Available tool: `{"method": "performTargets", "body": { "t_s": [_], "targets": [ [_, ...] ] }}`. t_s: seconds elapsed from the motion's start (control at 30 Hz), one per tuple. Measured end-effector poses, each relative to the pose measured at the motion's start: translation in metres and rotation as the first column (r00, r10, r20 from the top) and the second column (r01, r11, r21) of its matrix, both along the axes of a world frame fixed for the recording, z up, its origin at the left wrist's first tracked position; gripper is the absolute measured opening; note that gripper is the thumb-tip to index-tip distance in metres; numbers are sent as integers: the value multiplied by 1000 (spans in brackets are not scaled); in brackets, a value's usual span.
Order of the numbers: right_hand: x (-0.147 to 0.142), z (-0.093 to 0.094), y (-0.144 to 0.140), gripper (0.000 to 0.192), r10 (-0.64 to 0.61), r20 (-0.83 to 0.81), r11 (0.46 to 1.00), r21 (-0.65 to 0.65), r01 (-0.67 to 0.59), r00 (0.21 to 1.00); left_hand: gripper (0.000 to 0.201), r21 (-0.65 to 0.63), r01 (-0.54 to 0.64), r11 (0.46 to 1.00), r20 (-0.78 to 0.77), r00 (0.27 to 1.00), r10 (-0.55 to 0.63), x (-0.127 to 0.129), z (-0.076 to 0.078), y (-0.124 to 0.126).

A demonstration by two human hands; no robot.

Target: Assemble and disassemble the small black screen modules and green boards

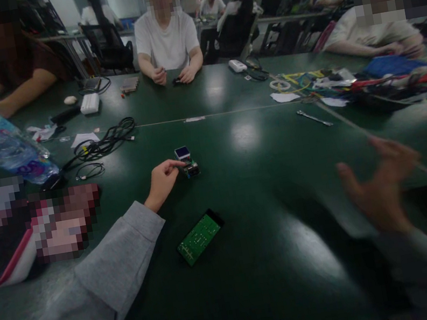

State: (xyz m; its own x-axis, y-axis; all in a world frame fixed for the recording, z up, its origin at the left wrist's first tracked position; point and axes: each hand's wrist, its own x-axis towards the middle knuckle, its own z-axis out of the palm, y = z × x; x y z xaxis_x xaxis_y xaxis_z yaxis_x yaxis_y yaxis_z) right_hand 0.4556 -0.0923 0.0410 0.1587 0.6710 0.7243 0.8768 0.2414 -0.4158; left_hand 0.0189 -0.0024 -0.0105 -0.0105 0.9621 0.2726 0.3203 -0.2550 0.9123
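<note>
My left hand reaches in from the left in a grey sleeve. Its index finger stretches out to the edge of a small circuit board module, while the other fingers look curled. A small dark screen in a white frame sits just behind that module. Closer to me lies a flat green circuit board with a black end, apart from both hands. My right hand is raised over the right side of the table, blurred, thumb and fingers spread with nothing in them.
Black cables and a tilted plastic bottle are at the left, near a pink-edged case. A wrench and a heap of coloured wires lie at the right. Across the table sits a person.
</note>
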Motion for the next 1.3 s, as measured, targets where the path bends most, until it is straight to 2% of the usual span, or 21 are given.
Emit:
{"method": "performTargets", "body": {
  "t_s": [0.03, 0.07, 0.1, 0.13, 0.2, 0.27, 0.33, 0.4, 0.5, 0.6, 0.93, 1.13, 1.3],
  "targets": [
    [-27, -8, 11, 69, 86, 82, 996, -34, -83, 993, 22, -5, -6, 1000, 5, 1000, 6, 0, 0, 0],
    [-58, -15, 21, 62, 179, 89, 983, -57, -175, 980, 21, -10, -10, 1000, 9, 1000, 10, 0, 1, 0],
    [-90, -23, 31, 59, 301, 116, 951, -116, -288, 947, 21, -13, -15, 1000, 13, 1000, 15, 0, 1, 0],
    [-122, -29, 40, 59, 420, 142, 901, -186, -392, 896, 21, -16, -19, 1000, 16, 1000, 19, 0, 1, 0],
    [-175, -37, 55, 64, 646, 202, 748, -360, -558, 736, 20, -13, -24, 1000, 27, 999, 25, 0, 1, 0],
    [-208, -39, 65, 64, 770, 214, 624, -450, -639, 601, 19, -10, -28, 1000, 42, 999, 28, 1, 0, 0],
    [-220, -37, 71, 57, 813, 198, 570, -463, -679, 547, 18, -15, -29, 999, 52, 998, 30, 1, 0, -1],
    [-219, -36, 74, 45, 795, 170, 592, -427, -683, 583, 18, -27, -29, 999, 56, 998, 31, 2, 1, -1],
    [-212, -38, 75, 28, 700, 125, 694, -346, -631, 703, 19, -52, -25, 998, 64, 998, 28, 3, 4, -3],
    [-210, -40, 76, 30, 640, 80, 745, -306, -592, 764, 19, -56, -26, 998, 67, 997, 29, 3, 6, -4],
    [-210, -38, 78, 28, 638, -180, 693, -290, -660, 749, 19, -40, -34, 999, 32, 999, 36, 1, 1, -1],
    [-205, -43, 85, 19, 537, -354, 703, -313, -638, 766, 18, -38, -27, 999, 33, 999, 28, 0, 0, -2],
    [-202, -48, 90, 20, 471, -409, 708, -354, -612, 782, 18, -40, -16, 999, 32, 999, 17, -1, -1, -2]
  ]
}}
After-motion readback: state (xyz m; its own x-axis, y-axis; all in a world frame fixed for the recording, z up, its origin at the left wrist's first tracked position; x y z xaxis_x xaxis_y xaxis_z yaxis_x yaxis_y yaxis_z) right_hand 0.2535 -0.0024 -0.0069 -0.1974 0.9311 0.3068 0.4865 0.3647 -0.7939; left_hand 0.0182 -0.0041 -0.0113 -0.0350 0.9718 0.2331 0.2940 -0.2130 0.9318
